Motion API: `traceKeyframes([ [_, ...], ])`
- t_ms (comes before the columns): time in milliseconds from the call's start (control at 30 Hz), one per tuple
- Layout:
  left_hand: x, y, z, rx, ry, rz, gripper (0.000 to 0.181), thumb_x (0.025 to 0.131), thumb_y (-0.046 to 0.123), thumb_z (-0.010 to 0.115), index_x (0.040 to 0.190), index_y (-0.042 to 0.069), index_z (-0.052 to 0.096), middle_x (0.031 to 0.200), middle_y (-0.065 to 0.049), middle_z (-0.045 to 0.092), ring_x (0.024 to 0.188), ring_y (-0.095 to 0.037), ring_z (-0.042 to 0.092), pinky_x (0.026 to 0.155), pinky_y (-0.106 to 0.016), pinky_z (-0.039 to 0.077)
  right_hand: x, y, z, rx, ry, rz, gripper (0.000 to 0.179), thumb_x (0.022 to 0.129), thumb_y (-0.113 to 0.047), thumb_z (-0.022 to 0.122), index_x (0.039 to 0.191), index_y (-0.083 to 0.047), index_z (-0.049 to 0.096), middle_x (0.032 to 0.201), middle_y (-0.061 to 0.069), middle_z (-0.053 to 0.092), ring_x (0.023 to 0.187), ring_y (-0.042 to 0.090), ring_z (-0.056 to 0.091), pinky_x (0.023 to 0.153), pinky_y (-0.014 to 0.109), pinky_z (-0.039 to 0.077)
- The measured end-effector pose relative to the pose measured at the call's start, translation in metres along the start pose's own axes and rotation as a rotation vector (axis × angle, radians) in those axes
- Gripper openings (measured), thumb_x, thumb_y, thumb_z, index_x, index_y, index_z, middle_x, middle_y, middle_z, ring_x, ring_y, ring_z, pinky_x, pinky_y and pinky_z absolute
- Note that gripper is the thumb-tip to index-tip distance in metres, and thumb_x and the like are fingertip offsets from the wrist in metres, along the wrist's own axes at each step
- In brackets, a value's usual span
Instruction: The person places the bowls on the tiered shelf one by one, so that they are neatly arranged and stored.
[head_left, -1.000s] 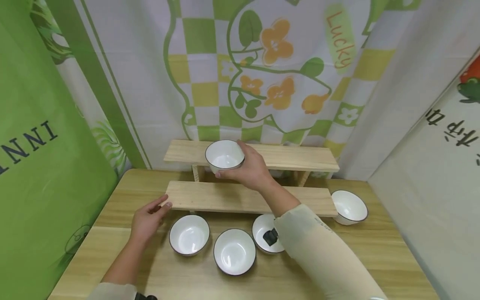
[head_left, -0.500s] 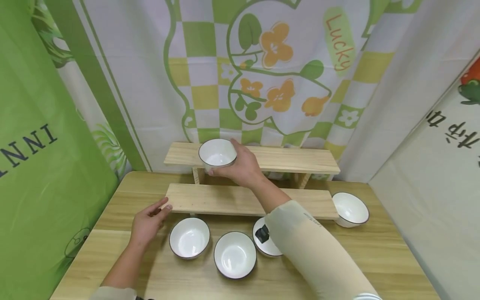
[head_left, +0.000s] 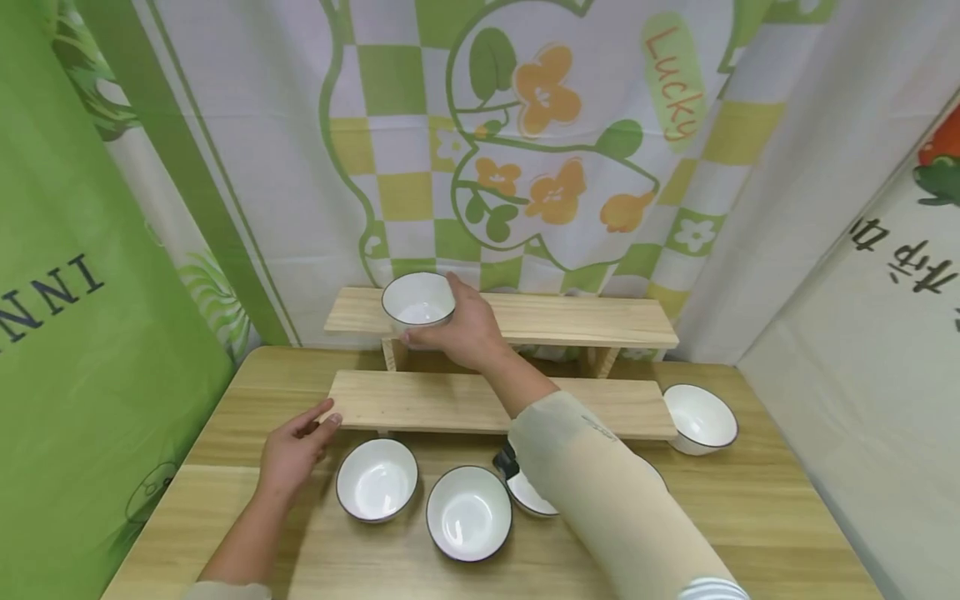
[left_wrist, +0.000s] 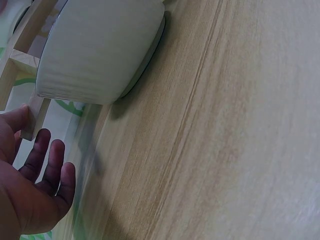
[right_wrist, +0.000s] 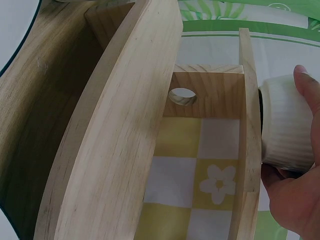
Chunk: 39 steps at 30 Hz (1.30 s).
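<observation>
My right hand (head_left: 468,329) grips a white, dark-rimmed bowl (head_left: 420,302) at the left part of the upper wooden shelf (head_left: 570,318). In the right wrist view the bowl's base (right_wrist: 285,125) is at the shelf board, touching or nearly so. My left hand (head_left: 291,450) pinches the left end of the lower shelf (head_left: 450,400) between thumb and forefinger; in the left wrist view its other fingers (left_wrist: 52,165) are spread off the board. In front of the shelf stand a left bowl (head_left: 377,481), a middle bowl (head_left: 469,513) and a right bowl (head_left: 529,493), partly hidden by my right sleeve.
Another white bowl (head_left: 701,418) stands at the right end of the lower shelf. The two-tier stand rests on a wooden table (head_left: 757,517). A patterned curtain (head_left: 405,192) hangs right behind the upper shelf, with a green cloth (head_left: 90,400) at the left.
My right hand has carried the bowl leftward along the upper shelf. The right sleeve now covers more of the right-hand front bowl. The left hand has stayed at the shelf end.
</observation>
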<state>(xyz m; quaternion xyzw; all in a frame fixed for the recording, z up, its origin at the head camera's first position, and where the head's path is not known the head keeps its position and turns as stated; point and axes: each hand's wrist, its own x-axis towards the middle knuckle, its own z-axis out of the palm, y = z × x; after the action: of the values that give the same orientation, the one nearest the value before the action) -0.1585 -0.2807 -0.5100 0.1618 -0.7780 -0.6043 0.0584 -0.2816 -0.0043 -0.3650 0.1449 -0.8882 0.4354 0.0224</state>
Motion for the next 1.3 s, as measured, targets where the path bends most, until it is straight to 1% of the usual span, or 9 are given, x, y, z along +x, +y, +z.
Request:
traceKeyframes([
  [200, -0.003, 0.001, 0.000, -0.002, 0.012, -0.009, 0.053, 0.091, 0.038, 0.082, 0.136, 0.012, 0.070, 0.089, -0.001, 0.064, 0.080, -0.015, 0.065, 0.066, -0.025, 0.058, 0.005, -0.002, 0.004, 0.010, 0.007, -0.013, 0.124, 0.071, -0.052, 0.093, 0.165, -0.008, 0.024, 0.157, 0.015, 0.044, 0.140, 0.032, 0.047, 0.114, 0.045, 0.043],
  [400, -0.002, 0.002, 0.002, -0.018, -0.002, -0.003, 0.054, 0.090, 0.038, 0.083, 0.136, 0.012, 0.070, 0.086, -0.001, 0.066, 0.078, -0.015, 0.065, 0.065, -0.025, 0.057, 0.008, -0.002, 0.005, 0.025, 0.021, -0.008, 0.123, 0.073, -0.050, 0.094, 0.164, -0.007, 0.023, 0.156, 0.015, 0.045, 0.140, 0.032, 0.047, 0.114, 0.045, 0.042],
  [600, -0.004, 0.002, 0.002, 0.000, 0.005, -0.008, 0.053, 0.091, 0.038, 0.082, 0.137, 0.013, 0.070, 0.087, -0.001, 0.066, 0.079, -0.015, 0.065, 0.066, -0.025, 0.057, 0.005, -0.001, 0.005, 0.031, 0.004, -0.020, 0.132, 0.074, -0.049, 0.093, 0.166, -0.006, 0.010, 0.162, 0.016, 0.037, 0.144, 0.033, 0.042, 0.117, 0.044, 0.039],
  [667, -0.004, 0.002, 0.002, 0.003, 0.006, -0.011, 0.054, 0.091, 0.039, 0.082, 0.137, 0.013, 0.069, 0.087, 0.000, 0.066, 0.079, -0.015, 0.065, 0.066, -0.025, 0.058, 0.002, 0.000, 0.003, 0.028, 0.007, -0.025, 0.133, 0.074, -0.049, 0.093, 0.166, -0.006, 0.008, 0.163, 0.017, 0.034, 0.144, 0.033, 0.043, 0.117, 0.044, 0.039],
  [767, -0.004, 0.003, 0.002, -0.006, 0.007, -0.012, 0.053, 0.092, 0.038, 0.082, 0.137, 0.013, 0.069, 0.086, 0.001, 0.066, 0.079, -0.014, 0.066, 0.066, -0.024, 0.057, -0.004, 0.003, -0.003, 0.013, 0.017, -0.036, 0.132, 0.075, -0.049, 0.093, 0.166, -0.004, 0.009, 0.164, 0.018, 0.033, 0.142, 0.033, 0.046, 0.117, 0.045, 0.039],
  [900, -0.004, 0.004, 0.002, -0.016, 0.008, -0.013, 0.053, 0.091, 0.036, 0.082, 0.137, 0.013, 0.069, 0.086, 0.001, 0.066, 0.078, -0.013, 0.065, 0.065, -0.023, 0.057, -0.016, 0.007, -0.015, 0.009, 0.021, -0.011, 0.129, 0.076, -0.051, 0.091, 0.167, -0.008, 0.010, 0.166, 0.015, 0.032, 0.142, 0.031, 0.048, 0.113, 0.047, 0.043],
  [1000, -0.004, 0.005, 0.002, -0.006, 0.001, -0.019, 0.054, 0.091, 0.038, 0.082, 0.138, 0.015, 0.069, 0.088, 0.001, 0.067, 0.080, -0.013, 0.066, 0.067, -0.024, 0.058, -0.027, 0.011, -0.027, 0.074, 0.024, 0.004, 0.127, 0.077, -0.049, 0.092, 0.167, -0.012, 0.010, 0.168, 0.010, 0.029, 0.144, 0.031, 0.045, 0.112, 0.045, 0.045],
  [1133, -0.003, 0.007, 0.002, -0.005, -0.009, -0.030, 0.056, 0.092, 0.040, 0.081, 0.139, 0.015, 0.068, 0.089, 0.003, 0.067, 0.082, -0.013, 0.066, 0.069, -0.024, 0.059, -0.046, 0.019, -0.042, 0.146, 0.019, -0.001, 0.126, 0.077, -0.048, 0.092, 0.168, -0.014, 0.011, 0.169, 0.006, 0.026, 0.146, 0.034, 0.042, 0.114, 0.043, 0.043],
  [1300, -0.005, 0.008, 0.002, -0.016, -0.009, -0.045, 0.056, 0.092, 0.038, 0.081, 0.140, 0.014, 0.067, 0.087, 0.006, 0.068, 0.082, -0.013, 0.066, 0.068, -0.023, 0.059, -0.070, 0.030, -0.059, 0.109, 0.012, -0.011, 0.125, 0.077, -0.054, 0.090, 0.168, -0.021, 0.011, 0.169, 0.003, 0.027, 0.146, 0.032, 0.042, 0.115, 0.045, 0.043],
])
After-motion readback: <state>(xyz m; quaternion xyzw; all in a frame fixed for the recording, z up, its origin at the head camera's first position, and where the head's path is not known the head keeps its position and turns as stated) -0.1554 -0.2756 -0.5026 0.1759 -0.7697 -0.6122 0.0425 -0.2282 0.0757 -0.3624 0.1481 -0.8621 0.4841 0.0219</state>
